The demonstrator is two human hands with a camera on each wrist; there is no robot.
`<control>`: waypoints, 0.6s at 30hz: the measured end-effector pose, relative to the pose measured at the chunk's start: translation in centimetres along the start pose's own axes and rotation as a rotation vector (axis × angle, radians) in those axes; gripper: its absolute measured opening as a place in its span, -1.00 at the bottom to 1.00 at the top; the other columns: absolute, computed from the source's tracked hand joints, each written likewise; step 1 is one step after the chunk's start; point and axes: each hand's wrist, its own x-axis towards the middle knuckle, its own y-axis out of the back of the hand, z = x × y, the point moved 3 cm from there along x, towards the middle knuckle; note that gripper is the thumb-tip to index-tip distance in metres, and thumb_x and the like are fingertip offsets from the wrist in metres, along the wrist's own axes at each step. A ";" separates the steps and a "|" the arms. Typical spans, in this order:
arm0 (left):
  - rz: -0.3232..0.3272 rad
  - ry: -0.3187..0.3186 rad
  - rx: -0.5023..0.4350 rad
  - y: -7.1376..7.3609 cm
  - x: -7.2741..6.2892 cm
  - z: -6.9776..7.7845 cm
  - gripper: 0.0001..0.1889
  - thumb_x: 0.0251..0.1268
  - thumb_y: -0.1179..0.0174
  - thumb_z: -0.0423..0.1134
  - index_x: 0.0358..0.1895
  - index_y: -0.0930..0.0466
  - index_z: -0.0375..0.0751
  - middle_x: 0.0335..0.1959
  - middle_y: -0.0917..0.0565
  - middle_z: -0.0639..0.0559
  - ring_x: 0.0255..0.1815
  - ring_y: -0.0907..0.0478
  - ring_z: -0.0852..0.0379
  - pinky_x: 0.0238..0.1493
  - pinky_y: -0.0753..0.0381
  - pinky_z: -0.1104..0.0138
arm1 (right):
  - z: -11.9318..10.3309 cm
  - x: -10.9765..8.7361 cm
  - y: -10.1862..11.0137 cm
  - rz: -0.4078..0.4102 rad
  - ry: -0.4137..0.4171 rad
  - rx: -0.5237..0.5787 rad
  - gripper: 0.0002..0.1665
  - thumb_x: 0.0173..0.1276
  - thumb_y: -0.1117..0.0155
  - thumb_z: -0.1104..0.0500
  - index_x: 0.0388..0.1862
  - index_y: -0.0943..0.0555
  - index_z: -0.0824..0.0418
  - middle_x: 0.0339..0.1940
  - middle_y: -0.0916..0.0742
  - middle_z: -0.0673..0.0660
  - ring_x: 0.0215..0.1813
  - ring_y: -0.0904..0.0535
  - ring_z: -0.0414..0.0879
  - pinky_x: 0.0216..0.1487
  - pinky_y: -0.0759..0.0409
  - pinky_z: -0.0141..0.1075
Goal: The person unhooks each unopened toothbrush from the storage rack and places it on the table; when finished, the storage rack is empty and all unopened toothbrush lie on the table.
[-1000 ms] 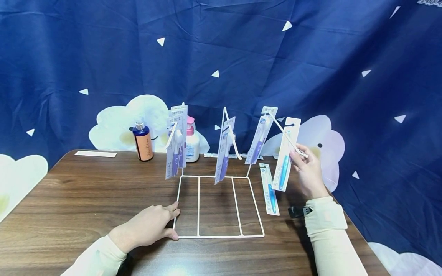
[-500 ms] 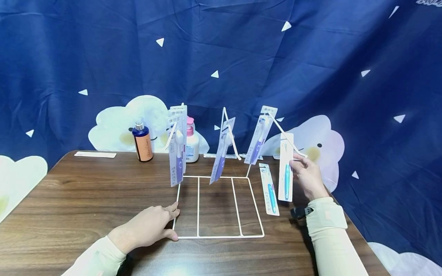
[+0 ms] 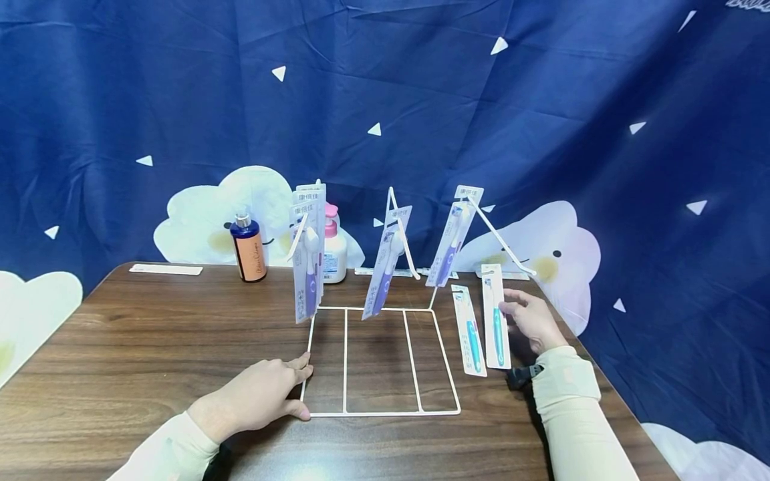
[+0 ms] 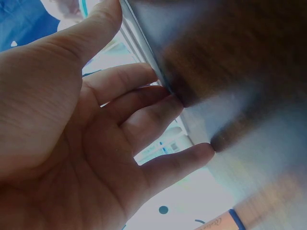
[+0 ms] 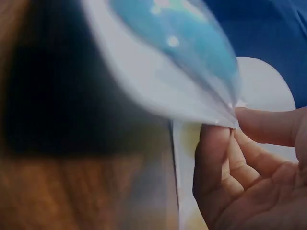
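Note:
My right hand [image 3: 532, 321] pinches the right edge of a packaged teal toothbrush [image 3: 498, 327] low over the table; in the right wrist view its card [image 5: 158, 96] sits between thumb and fingers. Just left of it lies another packaged toothbrush [image 3: 469, 334], blue. A white wire rack [image 3: 385, 414] stands in the middle, and my left hand [image 3: 255, 394] rests on its front left corner with fingers spread. Purple packaged toothbrushes hang on its hooks: some at the left [image 3: 308, 267], one in the middle [image 3: 385, 270], one at the right [image 3: 454, 234]. The right hook's front arm [image 3: 505, 247] carries nothing.
Behind the rack stand a dark blue bottle [image 3: 248, 248] with an orange label and a white pump bottle [image 3: 335, 250]. A flat white package [image 3: 166, 269] lies at the back left. More flat packages [image 3: 367, 271] lie along the table's rear edge.
My right hand has drawn the teal toothbrush off the rack's right hook and lowered it toward the table beside the blue one. The hanging toothbrushes swung slightly. My left hand stays put.

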 end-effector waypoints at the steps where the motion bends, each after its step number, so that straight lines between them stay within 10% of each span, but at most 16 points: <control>1: 0.000 -0.002 0.002 0.0 0.0 0.0 -0.16 0.09 -0.45 0.28 0.21 -0.71 -0.43 0.32 -0.65 -0.41 0.07 -0.77 -0.33 0.04 -0.78 -0.02 | 0.2 0.0 -0.1 -0.013 -0.004 -0.006 -0.36 0.63 -0.12 0.20 0.61 -0.35 0.33 0.00 -0.76 0.18 -0.16 -0.69 -0.16 -0.17 -0.76 -0.26; 12: -0.002 -0.009 0.014 0.0 0.0 0.0 -0.16 0.10 -0.44 0.27 0.22 -0.71 -0.43 0.32 -0.65 -0.40 0.07 -0.78 -0.33 0.02 -0.79 0.00 | 0.3 -0.8 -0.6 -0.066 -0.001 -0.170 -0.38 0.63 -0.11 0.21 0.55 -0.35 0.48 0.08 -0.75 0.43 -0.10 -0.74 -0.04 -0.17 -0.78 -0.23; 18: -0.002 -0.003 0.011 0.0 0.0 0.1 -0.16 0.09 -0.44 0.28 0.22 -0.71 -0.42 0.33 -0.65 -0.39 0.08 -0.77 -0.33 0.05 -0.78 -0.01 | 0.4 -0.6 -0.6 -0.144 0.116 -0.479 -0.31 0.54 -0.32 0.02 0.46 -0.50 0.43 0.19 -0.71 0.43 0.01 -0.73 0.14 -0.03 -0.75 -0.06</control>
